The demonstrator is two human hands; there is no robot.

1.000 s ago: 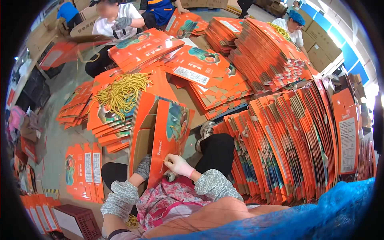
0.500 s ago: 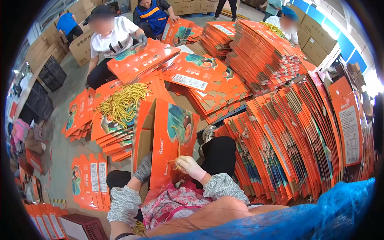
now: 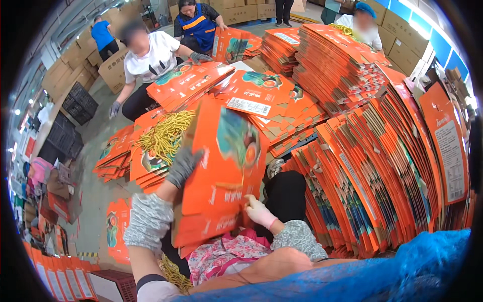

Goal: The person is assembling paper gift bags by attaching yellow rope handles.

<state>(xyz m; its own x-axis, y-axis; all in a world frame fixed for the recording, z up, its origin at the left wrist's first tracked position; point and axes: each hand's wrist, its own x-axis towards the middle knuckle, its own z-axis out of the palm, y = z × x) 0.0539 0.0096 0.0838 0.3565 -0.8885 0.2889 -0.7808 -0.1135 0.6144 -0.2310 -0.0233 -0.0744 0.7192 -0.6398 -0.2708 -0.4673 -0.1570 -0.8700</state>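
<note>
An orange folded carton [image 3: 214, 194] with a green printed picture stands tilted on my lap, slightly blurred by motion. My left hand [image 3: 185, 168], in a grey glove, is wrapped over its left edge, fingers lying on the printed face. At the carton's lower right edge is my right hand [image 3: 260, 211] in a whitish glove. Its fingers are bent against that edge, and some fingertips are hidden. A thin yellowish cord [image 3: 244, 176] runs down the front of the carton. Left of the carton, a heap of yellow cords [image 3: 163, 141] lies on stacked flat cartons [image 3: 143, 173].
A long row of upright folded cartons [image 3: 372, 176] fills my right side. Tall carton stacks [image 3: 337, 65] and loose flat cartons [image 3: 259, 95] lie ahead. Co-workers sit beyond, one in a white shirt [image 3: 151, 60]. Black crates [image 3: 80, 103] stand far left.
The carton has turned and shifted right, its front now facing me more. My left hand rose from its lower side to the left edge. My right hand left the cord knot and moved right.
</note>
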